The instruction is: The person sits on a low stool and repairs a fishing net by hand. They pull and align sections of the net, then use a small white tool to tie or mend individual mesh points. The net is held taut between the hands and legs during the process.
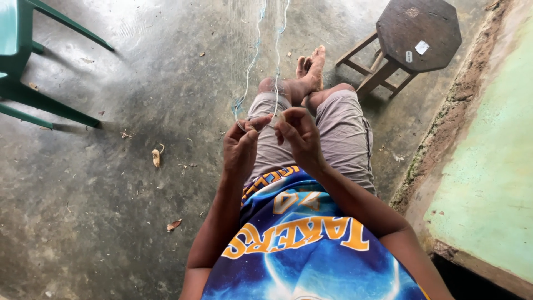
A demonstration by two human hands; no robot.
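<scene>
Centre frame: I see my left hand (pixel 240 145) and right hand (pixel 298 133), both pinched on thin net (pixel 261 50). Stool (pixel 417 34) upper right; green chair (pixel 22 61) upper left.

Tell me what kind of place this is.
Probably a house porch or yard: bare, stained concrete floor with dry leaves, a wooden octagonal stool, a green plastic chair and a mossy painted wall.
</scene>
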